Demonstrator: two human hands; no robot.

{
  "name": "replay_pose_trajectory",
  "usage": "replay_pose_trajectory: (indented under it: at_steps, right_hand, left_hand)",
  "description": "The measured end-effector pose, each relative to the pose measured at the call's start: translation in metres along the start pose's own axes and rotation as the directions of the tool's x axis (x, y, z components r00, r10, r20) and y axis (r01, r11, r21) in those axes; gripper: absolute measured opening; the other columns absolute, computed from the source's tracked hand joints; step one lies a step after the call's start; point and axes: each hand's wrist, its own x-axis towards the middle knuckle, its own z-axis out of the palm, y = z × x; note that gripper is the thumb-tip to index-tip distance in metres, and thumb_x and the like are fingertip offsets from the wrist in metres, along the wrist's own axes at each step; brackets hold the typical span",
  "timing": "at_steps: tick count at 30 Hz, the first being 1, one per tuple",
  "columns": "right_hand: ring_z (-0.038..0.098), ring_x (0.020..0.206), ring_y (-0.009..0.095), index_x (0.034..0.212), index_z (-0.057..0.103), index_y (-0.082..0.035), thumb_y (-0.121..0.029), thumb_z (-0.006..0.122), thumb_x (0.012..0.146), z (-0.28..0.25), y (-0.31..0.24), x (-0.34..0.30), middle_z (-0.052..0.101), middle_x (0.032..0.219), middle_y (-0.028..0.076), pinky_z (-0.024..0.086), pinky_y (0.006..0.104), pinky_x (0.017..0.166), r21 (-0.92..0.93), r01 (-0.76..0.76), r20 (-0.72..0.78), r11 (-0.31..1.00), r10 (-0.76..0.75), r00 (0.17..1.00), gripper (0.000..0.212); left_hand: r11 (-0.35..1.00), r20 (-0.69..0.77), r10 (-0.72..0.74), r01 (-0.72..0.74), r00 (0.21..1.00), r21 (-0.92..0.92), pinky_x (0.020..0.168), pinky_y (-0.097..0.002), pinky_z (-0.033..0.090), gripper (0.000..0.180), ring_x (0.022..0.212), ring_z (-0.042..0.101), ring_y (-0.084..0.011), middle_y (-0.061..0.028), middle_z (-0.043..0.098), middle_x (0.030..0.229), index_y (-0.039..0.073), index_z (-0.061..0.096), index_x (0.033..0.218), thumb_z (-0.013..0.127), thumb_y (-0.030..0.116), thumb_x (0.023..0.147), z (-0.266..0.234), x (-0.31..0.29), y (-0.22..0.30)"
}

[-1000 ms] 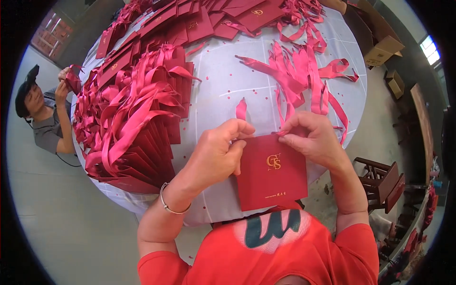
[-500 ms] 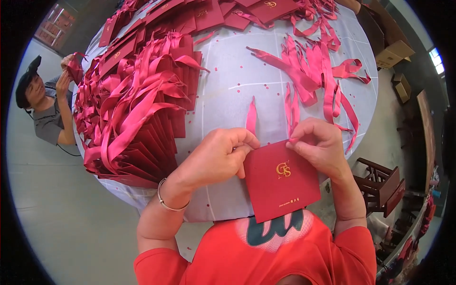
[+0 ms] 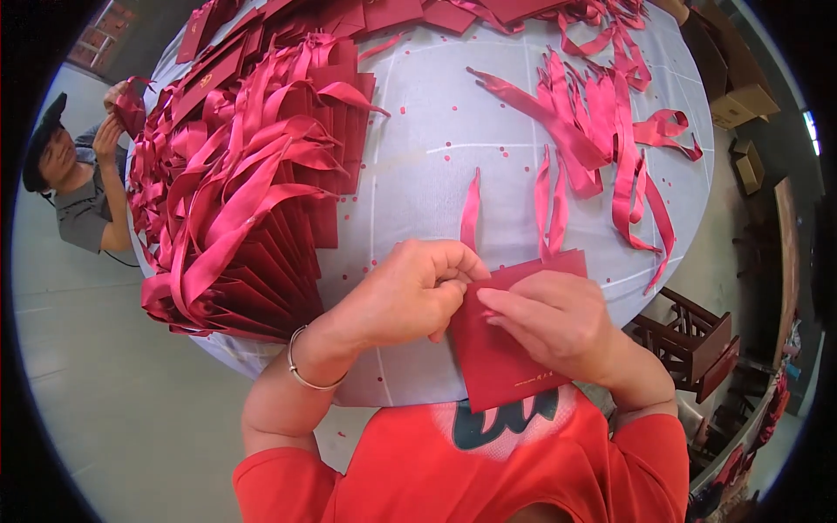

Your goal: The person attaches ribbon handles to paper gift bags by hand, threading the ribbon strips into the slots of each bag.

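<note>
A flat dark-red paper bag [image 3: 501, 370] with gold print lies at the table's near edge, against my red shirt. My left hand [image 3: 417, 289], a metal bangle on its wrist, is closed in a pinch at the bag's upper left corner. Across the bag's face reaches my right hand [image 3: 558, 318], its thumb and fingers pinched beside the left fingertips; what they hold is hidden. Past the bag's top edge stick out pink ribbon ends: a single ribbon [image 3: 471, 209] near my left hand and a pair of ribbon tails [image 3: 549, 213] further right.
Left of my hands stands a dense row of red bags with pink ribbons [image 3: 253, 209]. Loose ribbons [image 3: 580, 122] lie at the far right on the white-covered table [image 3: 410, 192], among small red paper dots. A person [image 3: 83, 183] works at left. A wooden stool [image 3: 693, 336] and cardboard boxes [image 3: 741, 100] stand right.
My right hand has moved left from the bag's upper right corner to its upper left, covering the gold emblem. My left hand stays at that corner.
</note>
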Motion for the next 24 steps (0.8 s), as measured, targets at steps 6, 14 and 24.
replay_pose_trajectory:
  at_steps: [6, 14, 24]
  right_hand:
    - [0.064, 0.060, 0.021, 0.098, 0.066, 0.000, 0.003, 0.074, 0.075, 0.011, 0.008, -0.012, 0.063, 0.071, 0.010, 0.050, 0.0302, 0.052, 0.251, -0.250, -0.058, 0.935, 0.272, 0.961, 0.025]
    - [0.064, 0.059, 0.021, 0.098, 0.066, 0.000, 0.004, 0.073, 0.077, 0.008, 0.010, -0.009, 0.065, 0.074, 0.011, 0.050, 0.0300, 0.053, 0.283, -0.268, -0.078, 0.921, 0.300, 0.951, 0.023]
    - [0.063, 0.062, 0.023, 0.093, 0.068, 0.000, 0.003, 0.071, 0.078, 0.002, 0.012, -0.007, 0.066, 0.076, 0.011, 0.049, 0.0311, 0.054, 0.278, -0.216, -0.057, 0.936, 0.241, 0.969, 0.016]
  left_hand:
    - [0.890, 0.007, 0.322, -0.305, 0.947, 0.340, 0.049, -0.0217, 0.038, 0.018, 0.055, 0.046, -0.0024, -0.0002, 0.060, 0.075, 0.000, 0.060, 0.099, 0.046, -0.003, 0.089, -0.003, 0.001, -0.019]
    - [0.992, 0.041, -0.006, 0.001, 0.999, 0.124, 0.044, -0.0214, 0.032, 0.015, 0.049, 0.040, -0.0019, 0.0041, 0.052, 0.067, 0.002, 0.060, 0.096, 0.049, 0.000, 0.087, -0.002, -0.003, 0.008]
    - [0.979, 0.178, 0.119, -0.085, 0.977, -0.183, 0.063, -0.0174, 0.040, 0.014, 0.075, 0.051, -0.0002, 0.0025, 0.062, 0.088, -0.002, 0.063, 0.099, 0.059, -0.004, 0.086, 0.001, 0.006, -0.013]
